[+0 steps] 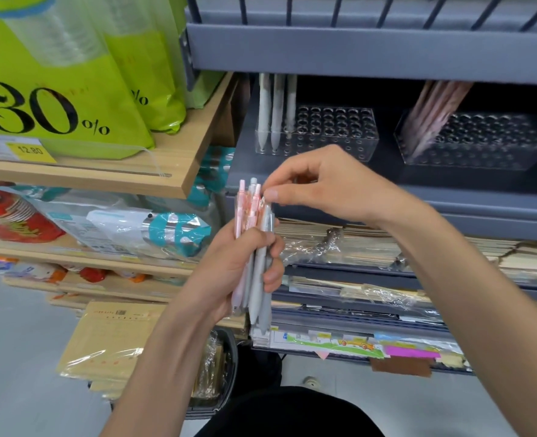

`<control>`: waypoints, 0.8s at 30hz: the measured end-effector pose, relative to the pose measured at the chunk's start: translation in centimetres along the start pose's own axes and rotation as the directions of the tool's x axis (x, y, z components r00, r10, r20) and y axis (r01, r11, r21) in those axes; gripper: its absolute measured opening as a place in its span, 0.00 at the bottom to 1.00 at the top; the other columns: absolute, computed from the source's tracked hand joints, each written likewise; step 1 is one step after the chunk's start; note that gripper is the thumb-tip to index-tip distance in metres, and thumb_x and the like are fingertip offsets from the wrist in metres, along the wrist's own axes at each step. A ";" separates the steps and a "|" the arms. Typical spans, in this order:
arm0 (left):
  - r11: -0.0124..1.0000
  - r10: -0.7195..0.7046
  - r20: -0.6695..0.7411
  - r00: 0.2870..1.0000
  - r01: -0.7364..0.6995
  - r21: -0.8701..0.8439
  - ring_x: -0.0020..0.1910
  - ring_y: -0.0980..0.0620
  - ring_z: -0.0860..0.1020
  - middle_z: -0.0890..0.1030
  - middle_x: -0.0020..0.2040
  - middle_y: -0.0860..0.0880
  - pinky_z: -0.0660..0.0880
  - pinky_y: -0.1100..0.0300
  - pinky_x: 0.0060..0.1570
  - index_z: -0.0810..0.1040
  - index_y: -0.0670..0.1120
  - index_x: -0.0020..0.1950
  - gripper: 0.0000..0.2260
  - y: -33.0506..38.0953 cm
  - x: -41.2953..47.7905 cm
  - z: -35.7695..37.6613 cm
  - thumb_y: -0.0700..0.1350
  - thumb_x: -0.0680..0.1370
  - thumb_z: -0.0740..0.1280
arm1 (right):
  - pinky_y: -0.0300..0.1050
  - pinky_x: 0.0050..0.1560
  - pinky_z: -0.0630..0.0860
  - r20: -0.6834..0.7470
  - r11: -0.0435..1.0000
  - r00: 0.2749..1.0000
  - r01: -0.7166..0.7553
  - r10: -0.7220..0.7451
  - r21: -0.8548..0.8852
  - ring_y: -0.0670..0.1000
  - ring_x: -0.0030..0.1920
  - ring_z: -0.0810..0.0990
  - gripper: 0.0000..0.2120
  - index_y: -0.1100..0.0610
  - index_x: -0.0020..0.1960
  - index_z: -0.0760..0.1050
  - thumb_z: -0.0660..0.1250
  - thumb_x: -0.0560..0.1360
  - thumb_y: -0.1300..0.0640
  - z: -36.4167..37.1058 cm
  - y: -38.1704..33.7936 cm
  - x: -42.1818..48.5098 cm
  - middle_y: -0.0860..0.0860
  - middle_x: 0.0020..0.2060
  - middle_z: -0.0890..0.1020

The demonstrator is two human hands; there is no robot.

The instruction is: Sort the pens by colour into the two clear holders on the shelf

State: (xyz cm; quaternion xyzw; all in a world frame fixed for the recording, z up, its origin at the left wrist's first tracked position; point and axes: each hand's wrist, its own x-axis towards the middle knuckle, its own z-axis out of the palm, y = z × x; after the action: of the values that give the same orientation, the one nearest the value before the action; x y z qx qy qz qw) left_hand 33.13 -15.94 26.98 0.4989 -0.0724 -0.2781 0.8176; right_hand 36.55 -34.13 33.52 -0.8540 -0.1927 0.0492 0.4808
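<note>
Left hand (234,266) at frame centre, clenched around a bundle of pens (253,247), pink ones to the left, grey ones to the right, tips pointing down. Right hand (320,187) just above, thumb and forefinger pinching the top end of one pen in the bundle; which colour, cannot tell. Behind the hands, on the grey shelf (450,181), two clear holders with rows of round holes. Left holder (330,134) in the upper middle of the frame, carrying three pale grey pens (276,108) upright at its left end. Right holder (481,143) in the upper right, carrying a leaning cluster of pink pens (434,111), blurred. Green bags (71,83) on a wooden shelf (179,159) in the upper left.
</note>
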 end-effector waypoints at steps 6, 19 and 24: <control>1.000 -0.003 -0.019 1.000 0.004 0.020 0.24 0.49 0.70 0.74 0.34 0.46 0.69 0.58 0.25 0.68 0.41 0.46 0.08 -0.4 0.6 0.9 0.42 0.76 0.66 | 0.32 0.38 0.71 0.063 0.988 0.996 -0.076 0.068 0.137 0.40 0.35 0.74 0.07 0.57 0.46 0.82 0.75 0.71 0.56 -1.1 1.0 -0.8 0.46 0.36 0.82; 0.995 0.103 -0.095 0.990 -0.103 0.003 0.23 0.50 0.69 0.76 0.30 0.47 0.70 0.59 0.24 0.70 0.40 0.54 0.11 -0.4 0.8 1.0 0.41 0.76 0.67 | 0.42 0.39 0.79 -0.227 0.777 0.964 0.036 0.139 0.628 0.52 0.39 0.81 0.06 0.62 0.52 0.79 0.67 0.76 0.67 -2.5 2.0 -1.3 0.58 0.43 0.83; 0.992 0.127 -0.139 0.982 -0.129 -0.003 0.23 0.50 0.70 0.79 0.36 0.46 0.70 0.58 0.24 0.69 0.42 0.51 0.10 -0.6 1.0 1.0 0.41 0.75 0.69 | 0.40 0.38 0.81 -0.151 0.865 0.963 -0.123 0.222 0.487 0.50 0.34 0.83 0.06 0.63 0.49 0.81 0.72 0.74 0.61 -1.3 1.5 -1.4 0.57 0.37 0.85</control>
State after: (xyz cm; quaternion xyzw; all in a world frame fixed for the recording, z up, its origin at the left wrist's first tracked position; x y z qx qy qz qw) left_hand 33.38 -17.49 26.80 0.5064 -0.0459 -0.1902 0.8398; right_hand 36.03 -36.40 32.79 -0.7250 -0.0476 0.0507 0.6852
